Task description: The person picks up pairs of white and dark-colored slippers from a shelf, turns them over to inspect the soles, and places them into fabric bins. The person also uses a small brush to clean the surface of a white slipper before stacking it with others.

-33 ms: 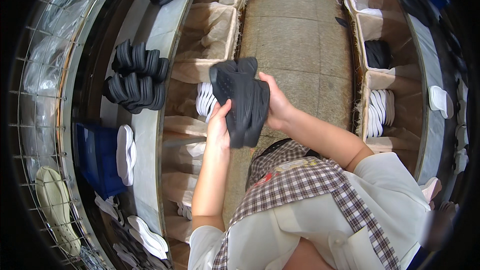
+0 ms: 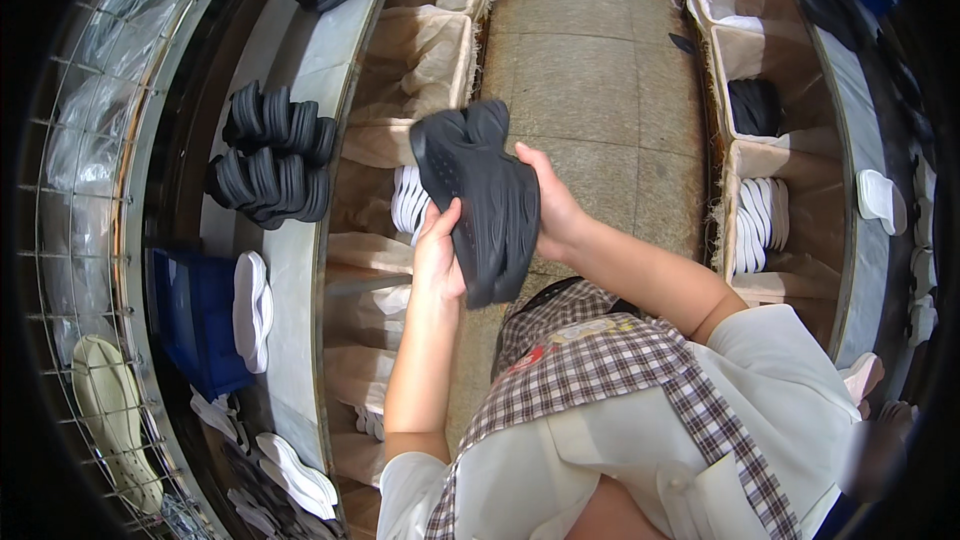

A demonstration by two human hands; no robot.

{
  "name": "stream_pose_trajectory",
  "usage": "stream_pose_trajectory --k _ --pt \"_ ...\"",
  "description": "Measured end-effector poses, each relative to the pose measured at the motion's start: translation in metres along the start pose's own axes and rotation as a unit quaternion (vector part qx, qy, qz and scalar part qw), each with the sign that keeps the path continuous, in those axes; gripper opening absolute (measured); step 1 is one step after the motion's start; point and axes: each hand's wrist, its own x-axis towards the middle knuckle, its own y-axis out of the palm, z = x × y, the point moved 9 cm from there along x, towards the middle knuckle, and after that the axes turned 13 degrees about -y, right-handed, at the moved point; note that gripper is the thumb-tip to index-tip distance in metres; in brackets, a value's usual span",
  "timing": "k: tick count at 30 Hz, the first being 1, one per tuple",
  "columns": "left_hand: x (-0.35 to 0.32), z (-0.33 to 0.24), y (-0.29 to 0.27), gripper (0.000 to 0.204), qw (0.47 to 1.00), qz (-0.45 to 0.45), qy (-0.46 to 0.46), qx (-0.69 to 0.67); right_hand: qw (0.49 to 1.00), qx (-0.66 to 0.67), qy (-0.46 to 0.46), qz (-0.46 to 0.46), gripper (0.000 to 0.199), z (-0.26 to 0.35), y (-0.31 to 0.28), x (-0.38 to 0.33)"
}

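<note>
A small stack of black shoe soles (image 2: 478, 210) is held up in front of my apron, over the aisle floor. My left hand (image 2: 438, 255) grips its left side, with the thumb lying on the face of the nearest sole. On the right edge, the palm and fingers of my right hand (image 2: 557, 210) press against the stack, and some fingers are hidden behind it. Rows of small holes show on the leftmost sole. Just left of the stack, white soles (image 2: 408, 202) stand in a cloth-lined bin.
Bundled black soles (image 2: 270, 155) lie on the left metal shelf (image 2: 292, 290), near a blue crate (image 2: 195, 325) and a white sole pair (image 2: 252, 310). Lined bins (image 2: 420, 60) run along the left. On the right, another bin holds white soles (image 2: 762, 225). Wire mesh (image 2: 75, 230) borders the far left.
The stack of black soles has turned slightly, its upper end shifting up and left and its lower end dropping a little. Both hands stay nearly in place.
</note>
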Motion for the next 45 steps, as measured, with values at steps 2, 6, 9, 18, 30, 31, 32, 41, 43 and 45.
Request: stream_pose_trajectory --k 2,6,9,18,30,31,32,41,43,45 --pt "-0.004 -0.007 0.007 0.046 0.999 0.008 0.036 0.008 0.994 -0.022 -0.094 0.055 0.062 0.016 0.012 -0.001" --pt "-0.002 -0.015 0.017 0.049 0.997 0.057 0.050 -0.028 0.965 -0.101 -0.220 0.102 0.062 0.038 0.024 -0.010" --pt "0.003 -0.016 0.017 0.046 0.996 0.066 0.052 -0.042 0.947 -0.152 -0.247 0.140 0.066 0.043 0.032 -0.016" --pt "0.003 -0.017 0.026 0.038 0.995 0.069 0.068 -0.023 0.925 -0.185 -0.268 0.196 0.072 0.050 0.040 -0.020" --pt "-0.007 -0.045 0.013 0.057 0.975 0.081 0.203 0.049 0.932 -0.186 -0.216 0.222 0.078 0.049 0.041 -0.019" --pt "-0.010 -0.048 0.014 0.060 0.970 0.082 0.218 0.070 0.933 -0.194 -0.208 0.220 0.079 0.051 0.040 -0.018" --pt "-0.012 -0.050 0.015 0.062 0.965 0.079 0.233 0.088 0.937 -0.209 -0.186 0.209 0.081 0.050 0.037 -0.016" --pt "-0.024 -0.065 0.012 0.072 0.929 0.030 0.287 0.231 0.851 -0.418 -0.208 0.240 0.093 0.060 0.039 -0.007" --pt "-0.023 -0.065 0.008 0.068 0.924 0.035 0.285 0.251 0.838 -0.445 -0.216 0.232 0.088 0.061 0.035 -0.006" --pt "-0.020 -0.064 0.000 0.067 0.925 0.023 0.275 0.260 0.814 -0.509 -0.177 0.215 0.094 0.055 0.023 -0.002"
